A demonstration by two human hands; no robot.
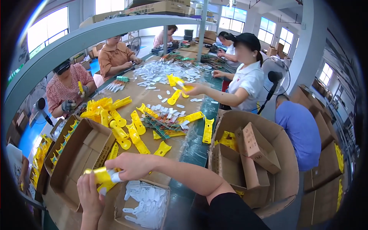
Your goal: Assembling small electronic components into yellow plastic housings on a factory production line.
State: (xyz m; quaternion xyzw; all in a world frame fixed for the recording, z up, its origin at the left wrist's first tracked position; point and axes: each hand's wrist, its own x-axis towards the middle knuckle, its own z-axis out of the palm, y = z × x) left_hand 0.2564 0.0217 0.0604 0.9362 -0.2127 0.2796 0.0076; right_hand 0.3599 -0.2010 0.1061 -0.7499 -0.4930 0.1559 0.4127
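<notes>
At the near edge of the worktop (195, 153), which was covered in brown cardboard with a green strip along its right edge, a long, glossy yellow plastic piece (100, 175) was held in the air between both bare hands. Its left end was gripped by the fingertips of the left hand (92, 197), raised from below. Its right end was pinched from above by the closed fingers of the right hand (134, 166), and a small white part (115, 177) was seen beneath them; whether the two were joined could not be told through the blur. Just right of the left hand, a shallow cardboard box (166, 203) was filled with flat white plastic strips (143, 195). By the near left corner, a long brown cardboard carton (100, 142) was set at a slant. Farther in, yellow pieces (101, 109) were heaped toward the left edge, and thin green strips (161, 128) were piled near the middle. Beyond the right edge, a large brown carton (285, 153) was stacked with smaller boxes (262, 147). Across that edge, another yellow piece was held by a white-shirted co-worker (245, 78).
</notes>
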